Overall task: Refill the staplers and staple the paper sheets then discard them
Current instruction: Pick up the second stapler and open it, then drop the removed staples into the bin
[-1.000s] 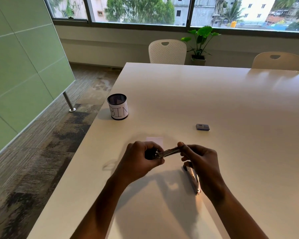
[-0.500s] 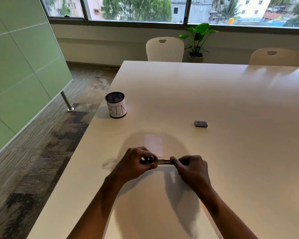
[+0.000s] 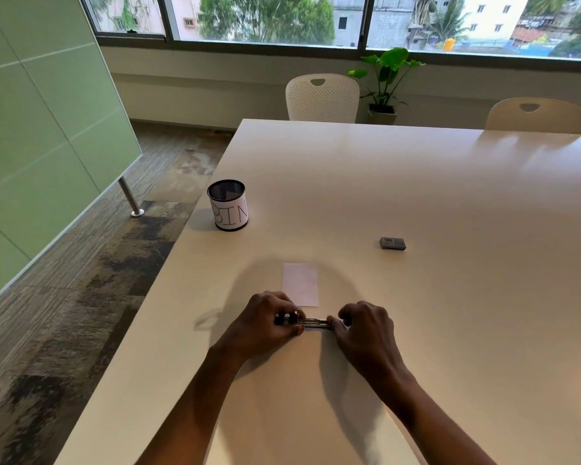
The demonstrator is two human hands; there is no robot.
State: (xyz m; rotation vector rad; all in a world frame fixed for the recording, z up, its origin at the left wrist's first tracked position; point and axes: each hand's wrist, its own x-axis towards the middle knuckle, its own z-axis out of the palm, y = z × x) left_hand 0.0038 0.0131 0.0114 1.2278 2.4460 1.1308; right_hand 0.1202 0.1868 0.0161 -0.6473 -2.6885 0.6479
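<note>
The person's left grip (image 3: 269, 322) and right grip (image 3: 366, 327) are both clenched on a slim stapler (image 3: 311, 323), one at each end. It sits level and runs left to right over the near part of the white counter (image 3: 416, 196). The left grip's curled fingers and thumb grasp the stapler's black end. The right grip's fingertips pinch the other end, so only the metal middle stretch shows between them. Whether the stapler rests on the counter or is held just above it cannot be told. Just beyond the stapler, on the far side of the knuckles, a small pale paper sheet (image 3: 300, 283) lies flat on the counter, its near edge close to the left grip. Farther off and to the left, near the counter's left edge, stands an upright black mesh cup (image 3: 228, 206) with a white label reading "BIN". To the right of the paper and well apart from both grips lies a small dark box (image 3: 393, 243). Two pale chairs (image 3: 322, 97) (image 3: 534, 114) stand at the far side of the counter, with a green potted plant (image 3: 386, 78) between them under a wide window (image 3: 265, 18). A green panel (image 3: 41, 129) on a metal leg stands at the left over patterned carpet (image 3: 81, 297).
</note>
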